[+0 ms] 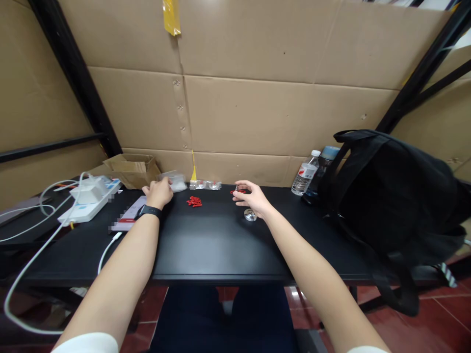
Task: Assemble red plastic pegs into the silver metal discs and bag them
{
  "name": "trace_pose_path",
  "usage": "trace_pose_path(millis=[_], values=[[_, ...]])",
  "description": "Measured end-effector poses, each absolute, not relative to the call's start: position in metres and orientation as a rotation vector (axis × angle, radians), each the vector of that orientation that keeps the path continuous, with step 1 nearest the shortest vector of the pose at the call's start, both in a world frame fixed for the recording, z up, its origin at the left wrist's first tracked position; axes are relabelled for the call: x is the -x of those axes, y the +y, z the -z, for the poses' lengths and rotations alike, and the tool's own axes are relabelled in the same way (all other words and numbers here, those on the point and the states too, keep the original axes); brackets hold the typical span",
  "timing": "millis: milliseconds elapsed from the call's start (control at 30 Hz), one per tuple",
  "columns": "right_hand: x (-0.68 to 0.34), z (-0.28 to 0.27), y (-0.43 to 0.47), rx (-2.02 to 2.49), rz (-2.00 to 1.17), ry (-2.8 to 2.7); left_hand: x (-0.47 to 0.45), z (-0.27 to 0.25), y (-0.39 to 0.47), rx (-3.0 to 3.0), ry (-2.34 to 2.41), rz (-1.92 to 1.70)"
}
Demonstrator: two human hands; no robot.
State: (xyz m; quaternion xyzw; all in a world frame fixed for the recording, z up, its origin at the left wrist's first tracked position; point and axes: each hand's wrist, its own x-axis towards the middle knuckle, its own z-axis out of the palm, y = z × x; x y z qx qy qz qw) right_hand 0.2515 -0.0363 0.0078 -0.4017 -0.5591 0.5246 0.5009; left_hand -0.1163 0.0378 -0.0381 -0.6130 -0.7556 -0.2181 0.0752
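Note:
My left hand (158, 192), with a dark band at the wrist, is at the back left of the table. Its fingers are bent at the edge of a clear plastic bag (178, 183) with whitish contents; the fingertips are partly hidden. Further right, my right hand (250, 197) is raised a little over the table, thumb and forefinger pinching a small shiny piece (236, 188) too small to name. Thin red cord shows behind those fingers. Just under this hand lies a round shiny metal disc (250, 214). Between the hands rests a small pile of red pieces (194, 201).
Small clear packets (205, 185) lie along the cardboard wall. A cardboard box (134, 169), a power strip (90, 203) with white cables, and a flat printed package (128, 215) are left. Right stand a water bottle (305, 174), a dark bottle (328, 154) and a black backpack (390, 201).

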Motion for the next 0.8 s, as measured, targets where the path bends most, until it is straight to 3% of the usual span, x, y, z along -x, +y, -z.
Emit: trace_pose_path(millis=[300,533,800], values=[[-0.265,-0.012,-0.028,0.996,-1.082,-1.420,0.045,-0.005,0.005,2.065,-1.771,0.996],[-0.284,0.000,-0.005,1.086,-0.773,-1.600,-0.051,0.017,-0.021,2.611,-1.263,0.714],[-0.295,0.006,0.005,1.135,-0.407,-1.872,-0.047,0.036,-0.017,2.763,-1.221,0.550]])
